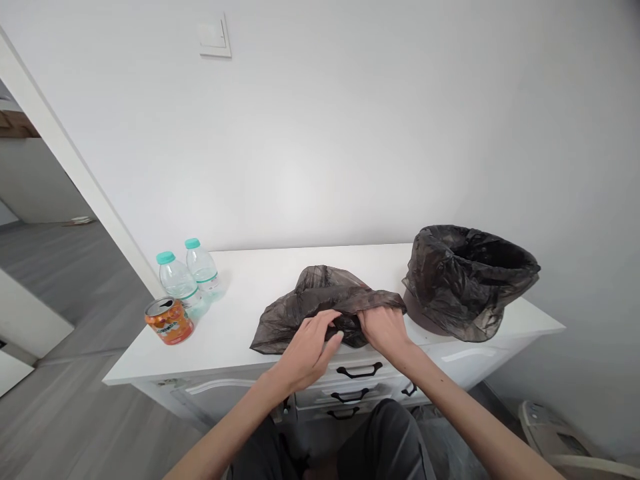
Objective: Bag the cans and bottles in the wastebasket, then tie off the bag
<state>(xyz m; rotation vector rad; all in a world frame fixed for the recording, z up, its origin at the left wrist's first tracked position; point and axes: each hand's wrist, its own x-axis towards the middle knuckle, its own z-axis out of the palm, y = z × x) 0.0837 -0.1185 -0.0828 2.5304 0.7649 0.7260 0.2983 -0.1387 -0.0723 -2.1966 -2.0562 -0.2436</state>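
Note:
A dark, see-through garbage bag [305, 303] lies crumpled near the front edge of the white cabinet top. My right hand [385, 330] has its fingers tucked under the bag's upper fold and curled around the plastic; the fingertips are hidden. At the bag's near edge rests my left hand [310, 347], fingers bent against the plastic and thumb held apart, with nothing visible between them. To the right stands a bin [425, 313] lined with a second dark garbage bag [455, 287], its mouth open and its rim folded over the outside.
On the left of the cabinet top [240, 333] stand an orange soda can [170, 321] and two clear plastic bottles [177, 277] with teal caps. A white wall with a light switch [214, 37] rises behind. Drawers with black handles [359, 371] face my knees.

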